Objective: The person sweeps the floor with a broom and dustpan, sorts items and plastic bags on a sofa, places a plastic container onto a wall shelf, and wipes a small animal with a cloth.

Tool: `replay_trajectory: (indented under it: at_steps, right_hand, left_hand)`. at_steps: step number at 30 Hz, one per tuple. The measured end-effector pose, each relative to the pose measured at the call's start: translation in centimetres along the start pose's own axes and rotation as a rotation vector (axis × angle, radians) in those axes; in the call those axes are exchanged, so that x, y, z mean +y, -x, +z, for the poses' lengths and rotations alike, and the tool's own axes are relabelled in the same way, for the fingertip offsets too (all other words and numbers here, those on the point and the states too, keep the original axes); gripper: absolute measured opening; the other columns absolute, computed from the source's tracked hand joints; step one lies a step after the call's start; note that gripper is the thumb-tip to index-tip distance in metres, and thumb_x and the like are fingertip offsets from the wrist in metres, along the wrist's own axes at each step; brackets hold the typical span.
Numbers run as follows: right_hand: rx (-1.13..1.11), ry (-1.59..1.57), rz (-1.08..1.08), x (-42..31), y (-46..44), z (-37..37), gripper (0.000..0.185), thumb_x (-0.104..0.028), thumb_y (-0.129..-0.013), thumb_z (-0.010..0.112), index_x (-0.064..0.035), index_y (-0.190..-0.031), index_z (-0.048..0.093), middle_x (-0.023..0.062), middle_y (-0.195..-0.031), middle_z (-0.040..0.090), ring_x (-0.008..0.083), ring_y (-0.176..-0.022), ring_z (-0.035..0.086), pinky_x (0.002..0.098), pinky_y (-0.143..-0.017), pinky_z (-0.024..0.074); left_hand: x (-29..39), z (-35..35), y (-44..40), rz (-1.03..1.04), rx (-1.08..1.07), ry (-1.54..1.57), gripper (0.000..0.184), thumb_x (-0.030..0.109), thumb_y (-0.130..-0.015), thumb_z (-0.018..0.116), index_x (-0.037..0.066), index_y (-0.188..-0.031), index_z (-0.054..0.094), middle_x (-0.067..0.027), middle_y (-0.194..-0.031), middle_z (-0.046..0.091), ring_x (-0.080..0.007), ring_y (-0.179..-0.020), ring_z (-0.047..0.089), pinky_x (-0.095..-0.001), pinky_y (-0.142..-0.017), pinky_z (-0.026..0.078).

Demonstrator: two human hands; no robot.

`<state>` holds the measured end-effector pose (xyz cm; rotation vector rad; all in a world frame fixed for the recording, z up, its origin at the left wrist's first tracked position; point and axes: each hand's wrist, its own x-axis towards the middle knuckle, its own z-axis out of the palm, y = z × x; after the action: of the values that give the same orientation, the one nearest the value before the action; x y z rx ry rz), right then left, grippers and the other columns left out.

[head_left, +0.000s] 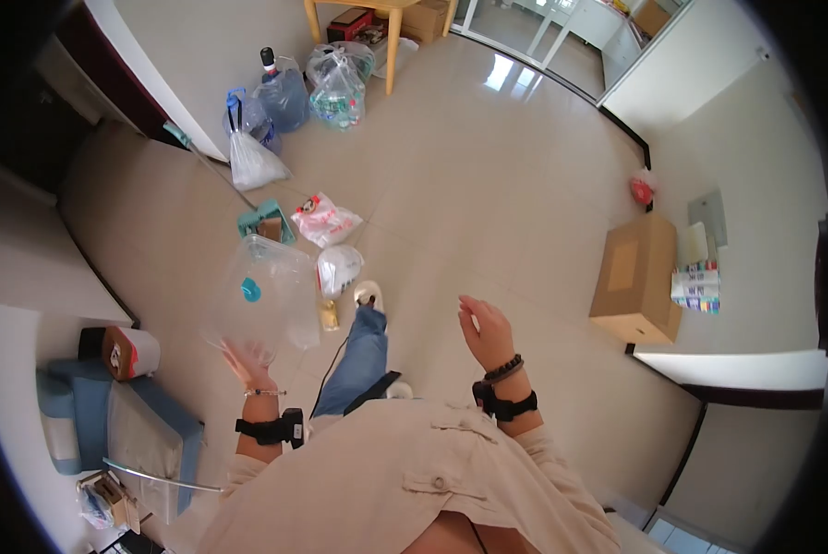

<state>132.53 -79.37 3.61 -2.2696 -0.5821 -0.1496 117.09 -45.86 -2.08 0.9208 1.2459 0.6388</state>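
Observation:
My left hand [248, 366] is at the lower left edge of a large clear plastic storage bin [289, 300]. Its fingers look partly veiled by the see-through wall and seem to grip the rim. A round teal piece [250, 289] shows on or through the bin. My right hand [485, 332] hangs in the air over the floor, holding nothing, its fingers loosely bent and the thumb apart. Just beyond the bin lie a teal dustpan [280, 212] with brown scraps, a white-and-red plastic bag [324, 220], a white bag [339, 269] and a small yellowish packet [329, 315].
Large water bottles [284, 97], a knotted white bag [255, 162] and a bag of bottles [338, 97] stand by the wall near a wooden table [392, 51]. At right is a cardboard box [622, 277]. A blue-grey chair [151, 429] and a bucket [137, 352] are at left.

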Motion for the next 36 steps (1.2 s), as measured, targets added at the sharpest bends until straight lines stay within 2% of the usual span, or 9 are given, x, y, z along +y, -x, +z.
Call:
replay_trajectory:
  at_steps: [6,9,13,14,16,22,26,31,36]
  right_hand:
    - [-0.025,-0.009,0.005,5.4,-14.9,1.2,0.018,-0.01,-0.074,0.053,-0.0049,-0.091,0.054,0.0097,-0.074,0.057,0.0257,-0.068,0.054,0.0336,-0.061,0.0433]
    - [-0.021,-0.023,0.177,8.8,-20.0,0.3,0.019,-0.009,-0.074,0.054,-0.0044,-0.093,0.055,0.011,-0.078,0.059,0.0257,-0.073,0.056,0.0326,-0.064,0.0444]
    - [0.123,0.033,0.427,16.0,-25.8,-1.7,0.019,-0.011,-0.077,0.052,-0.0017,-0.092,0.057,0.0146,-0.078,0.059,0.0246,-0.071,0.058,0.0294,-0.065,0.0456]
    - [0.146,-0.039,0.489,18.7,-27.4,-2.0,0.02,-0.011,-0.078,0.051,-0.0007,-0.094,0.056,0.0126,-0.079,0.06,0.0198,-0.07,0.059,0.0283,-0.065,0.0456]
    - [0.223,-0.644,0.625,22.8,-32.8,-3.3,0.021,-0.011,-0.08,0.05,0.0001,-0.097,0.054,0.0091,-0.08,0.06,0.0155,-0.07,0.058,0.028,-0.066,0.0455]
    - [0.011,-0.154,0.229,30.2,-59.3,-6.4,0.026,-0.009,-0.081,0.047,-0.0004,-0.106,0.048,0.0073,-0.085,0.06,0.0142,-0.083,0.055,0.0266,-0.073,0.0431]
    - [-0.11,-0.557,0.193,30.2,-75.8,-3.1,0.043,-0.004,-0.079,0.048,-0.0041,-0.12,0.034,0.0091,-0.093,0.056,0.0126,-0.079,0.054,0.0254,-0.071,0.0437]
    - [-0.38,-0.614,-0.061,30.9,-93.1,5.6,0.054,-0.003,-0.079,0.048,-0.0073,-0.127,0.023,0.0109,-0.099,0.052,0.0105,-0.076,0.053,0.0238,-0.066,0.0446]
    - [-0.307,-0.673,0.115,31.6,-105.4,12.1,0.051,-0.002,-0.08,0.047,-0.0075,-0.126,0.025,0.0128,-0.107,0.048,0.0135,-0.083,0.053,0.0244,-0.071,0.0441]
  left_hand:
    - [3.8,17.0,-9.6,0.026,0.016,0.014,0.081,0.058,-0.073,0.045,0.016,-0.13,0.006,-0.0151,-0.12,0.037,-0.0274,-0.097,0.045,-0.0416,-0.076,0.036]
    - [4.5,25.6,-17.3,0.127,-0.074,0.076,0.085,0.06,-0.071,0.046,0.017,-0.13,0.004,-0.0154,-0.117,0.039,-0.0263,-0.093,0.047,-0.0391,-0.073,0.038]
    - [10.5,41.5,-16.0,0.117,-0.172,0.091,0.082,0.058,-0.073,0.045,0.016,-0.13,0.005,-0.0181,-0.12,0.035,-0.0292,-0.101,0.044,-0.0422,-0.079,0.037]
    - [11.3,44.5,-16.2,0.118,-0.183,0.092,0.081,0.058,-0.073,0.044,0.016,-0.13,0.005,-0.0187,-0.121,0.035,-0.0297,-0.101,0.044,-0.0425,-0.08,0.037]
    - [12.2,50.3,-16.9,0.108,-0.21,0.094,0.079,0.058,-0.074,0.043,0.015,-0.13,0.007,-0.0204,-0.122,0.034,-0.0312,-0.103,0.043,-0.0433,-0.083,0.036]
    - [12.1,60.4,-21.4,0.124,0.018,0.153,0.074,0.058,-0.075,0.04,0.017,-0.129,0.011,-0.0189,-0.122,0.034,-0.0311,-0.103,0.043,-0.0473,-0.085,0.031]
    - [11.9,64.2,-24.1,0.219,0.084,0.27,0.071,0.052,-0.077,0.042,0.015,-0.128,0.011,-0.0203,-0.12,0.034,-0.0321,-0.103,0.041,-0.0486,-0.086,0.03]
    - [14.0,71.3,-27.6,0.168,0.342,0.201,0.079,0.057,-0.074,0.044,0.015,-0.13,0.007,-0.0209,-0.124,0.029,-0.0334,-0.107,0.039,-0.0486,-0.084,0.032]
    - [14.3,79.9,-38.1,0.193,0.365,0.207,0.082,0.059,-0.072,0.044,0.015,-0.13,0.007,-0.0193,-0.122,0.032,-0.031,-0.103,0.041,-0.0427,-0.081,0.036]
